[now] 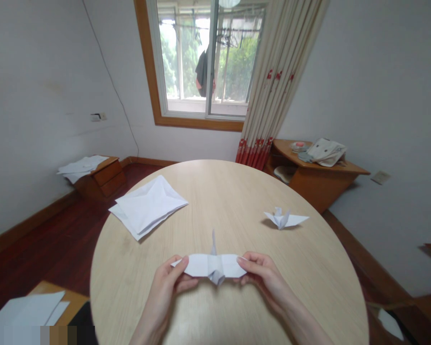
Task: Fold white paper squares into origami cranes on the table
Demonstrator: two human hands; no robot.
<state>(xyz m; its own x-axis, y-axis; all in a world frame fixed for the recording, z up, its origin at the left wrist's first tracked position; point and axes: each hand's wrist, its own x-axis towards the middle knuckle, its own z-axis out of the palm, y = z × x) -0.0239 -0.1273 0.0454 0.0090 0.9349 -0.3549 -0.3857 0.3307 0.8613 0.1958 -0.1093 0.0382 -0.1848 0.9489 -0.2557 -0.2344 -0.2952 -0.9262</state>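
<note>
A white origami crane [215, 266] is held above the near part of the round table, its wings stretched flat to both sides. My left hand [175, 275] pinches the left wing, thumb on top and fingers beneath. The right wing sits between the thumb and fingers of my right hand [259, 269]. One thin paper point rises from the crane's far side, and a folded bit sticks out on the near side. Farther off on the right stands a second white paper crane [282, 219], apart from both hands.
Creased white paper sheets [151, 203] lie stacked at the left of the wooden table [222, 191]. A small cabinet [109, 175] with papers stands far left. At the back right, a corner desk [319, 167] holds a cloth bag [326, 151]. More sheets [25, 309] lie at the lower left.
</note>
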